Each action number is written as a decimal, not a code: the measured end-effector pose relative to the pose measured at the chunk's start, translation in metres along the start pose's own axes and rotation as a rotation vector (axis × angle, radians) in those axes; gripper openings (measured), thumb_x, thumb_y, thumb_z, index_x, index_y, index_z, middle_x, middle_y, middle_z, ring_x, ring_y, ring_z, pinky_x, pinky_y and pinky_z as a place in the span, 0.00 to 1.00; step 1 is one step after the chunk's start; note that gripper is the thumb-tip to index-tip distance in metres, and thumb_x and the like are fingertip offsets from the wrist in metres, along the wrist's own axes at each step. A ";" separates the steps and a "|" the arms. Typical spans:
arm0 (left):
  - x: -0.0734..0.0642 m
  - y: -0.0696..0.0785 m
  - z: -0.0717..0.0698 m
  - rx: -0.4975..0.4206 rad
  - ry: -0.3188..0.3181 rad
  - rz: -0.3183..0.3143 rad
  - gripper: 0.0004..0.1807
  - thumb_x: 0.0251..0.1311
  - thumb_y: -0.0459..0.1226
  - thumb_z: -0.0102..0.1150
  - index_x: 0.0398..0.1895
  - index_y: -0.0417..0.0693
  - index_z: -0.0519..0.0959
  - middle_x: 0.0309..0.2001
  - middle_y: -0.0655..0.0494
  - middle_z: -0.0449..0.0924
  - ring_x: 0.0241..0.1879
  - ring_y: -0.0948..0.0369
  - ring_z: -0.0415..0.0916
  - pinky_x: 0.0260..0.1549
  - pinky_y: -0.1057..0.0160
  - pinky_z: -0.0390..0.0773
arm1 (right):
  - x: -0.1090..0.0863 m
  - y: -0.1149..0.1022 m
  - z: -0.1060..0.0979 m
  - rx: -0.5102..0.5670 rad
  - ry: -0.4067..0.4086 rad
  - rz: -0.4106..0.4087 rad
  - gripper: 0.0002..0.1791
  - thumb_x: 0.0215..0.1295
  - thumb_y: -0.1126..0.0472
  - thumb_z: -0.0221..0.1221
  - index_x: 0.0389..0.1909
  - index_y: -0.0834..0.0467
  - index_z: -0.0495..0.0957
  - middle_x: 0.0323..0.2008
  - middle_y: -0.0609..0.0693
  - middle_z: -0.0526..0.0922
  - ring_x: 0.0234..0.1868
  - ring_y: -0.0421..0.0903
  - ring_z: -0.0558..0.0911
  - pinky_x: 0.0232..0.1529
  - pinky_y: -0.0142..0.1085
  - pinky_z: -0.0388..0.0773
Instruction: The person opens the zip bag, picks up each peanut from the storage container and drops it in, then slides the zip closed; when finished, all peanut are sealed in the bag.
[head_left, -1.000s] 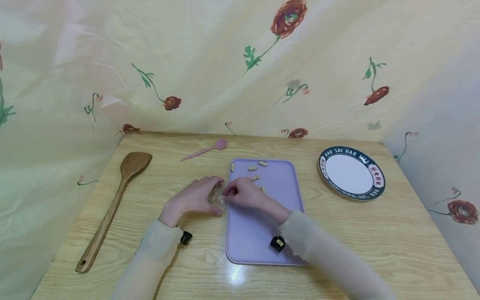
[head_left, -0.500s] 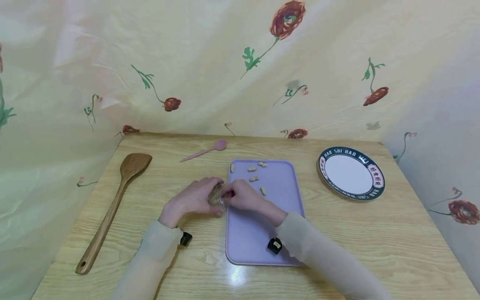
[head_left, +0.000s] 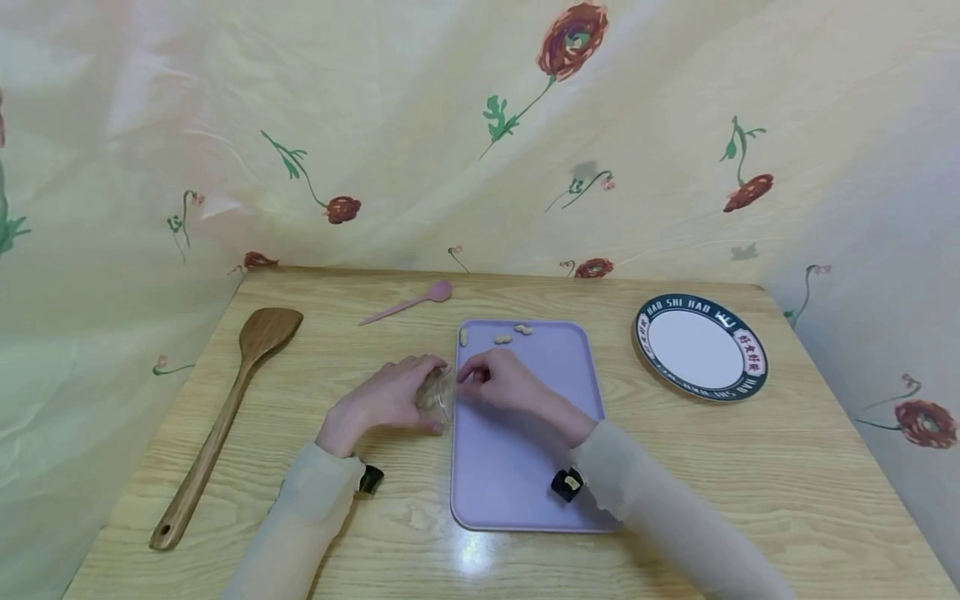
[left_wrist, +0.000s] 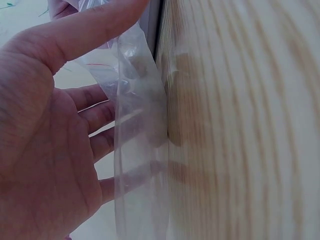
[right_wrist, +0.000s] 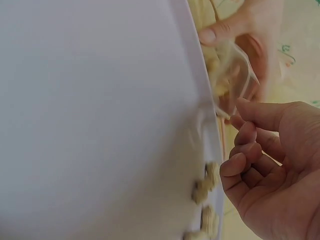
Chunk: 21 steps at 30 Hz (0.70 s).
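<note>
1. Here, at the left edge of the lilac tray (head_left: 510, 483), a clear plastic bag (left_wrist: 140, 205) is being held by the left hand (head_left: 386, 396), with the thumb laid along one side and the fingers spread round the other.
2. And the bag's edge is pinched by the right hand (head_left: 498, 387), between thumb and forefinger, the remaining fingers curled in towards the palm; its forearm is stretched across the tray.
3. Pale shapes are seen through the film, too blurred to be named.
4. Up at the tray's far end, three unshelled peanuts (head_left: 503, 339) are seen in the head view: one is set close by the left rim, two are spaced to its right.
5. Out to the left, well apart from the hands, a wooden spatula (head_left: 225, 421) is laid slantwise, blade away from the person.
6. Beyond the left hand, a pink spoon (head_left: 439, 291) is placed near the table's far edge.
7. Over to the right, a white plate (head_left: 697, 350) is seen, its dark rim marked with lettering.
8. All this is borne by a wood-grained table (head_left: 750, 467), backed by floral cloth (head_left: 435, 108).
</note>
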<state>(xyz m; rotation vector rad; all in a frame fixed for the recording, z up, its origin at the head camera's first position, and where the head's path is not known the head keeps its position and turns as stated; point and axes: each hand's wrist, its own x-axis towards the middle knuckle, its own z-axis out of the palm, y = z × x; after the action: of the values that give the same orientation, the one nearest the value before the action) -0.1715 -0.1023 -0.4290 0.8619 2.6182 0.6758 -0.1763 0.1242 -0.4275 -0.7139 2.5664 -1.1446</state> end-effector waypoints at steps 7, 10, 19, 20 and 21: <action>0.000 0.000 0.000 -0.011 -0.004 -0.011 0.51 0.44 0.52 0.79 0.71 0.48 0.64 0.64 0.50 0.72 0.65 0.51 0.66 0.65 0.41 0.61 | -0.005 0.015 -0.021 -0.017 0.044 0.033 0.06 0.62 0.64 0.67 0.38 0.61 0.86 0.23 0.46 0.78 0.22 0.39 0.74 0.23 0.31 0.71; 0.000 0.000 0.000 -0.016 -0.008 -0.011 0.51 0.44 0.52 0.79 0.71 0.48 0.64 0.65 0.50 0.71 0.66 0.51 0.66 0.66 0.40 0.60 | -0.010 0.021 -0.030 -0.025 0.063 0.057 0.06 0.62 0.63 0.67 0.38 0.62 0.85 0.24 0.47 0.79 0.23 0.41 0.75 0.24 0.32 0.72; 0.000 0.000 0.000 -0.009 -0.011 -0.009 0.52 0.44 0.52 0.79 0.71 0.47 0.64 0.66 0.50 0.71 0.67 0.50 0.65 0.66 0.41 0.61 | -0.028 0.040 -0.047 -0.104 0.126 0.076 0.08 0.59 0.65 0.69 0.38 0.64 0.83 0.24 0.48 0.79 0.25 0.42 0.74 0.27 0.33 0.71; 0.000 0.001 0.000 -0.007 -0.011 -0.008 0.52 0.44 0.52 0.79 0.71 0.47 0.64 0.66 0.50 0.71 0.67 0.50 0.65 0.66 0.41 0.61 | -0.030 0.041 -0.049 -0.111 0.126 0.078 0.09 0.58 0.65 0.70 0.38 0.65 0.83 0.24 0.48 0.78 0.25 0.42 0.74 0.27 0.33 0.71; 0.000 0.001 0.000 -0.005 -0.011 -0.009 0.52 0.44 0.52 0.79 0.72 0.47 0.64 0.66 0.50 0.71 0.67 0.50 0.65 0.66 0.42 0.61 | -0.032 0.043 -0.050 -0.120 0.127 0.077 0.10 0.57 0.65 0.70 0.38 0.65 0.83 0.24 0.48 0.78 0.25 0.42 0.73 0.27 0.33 0.71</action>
<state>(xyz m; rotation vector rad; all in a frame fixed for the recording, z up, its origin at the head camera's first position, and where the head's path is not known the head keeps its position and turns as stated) -0.1712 -0.1021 -0.4284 0.8499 2.6078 0.6727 -0.1835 0.1967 -0.4257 -0.5787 2.7618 -1.0513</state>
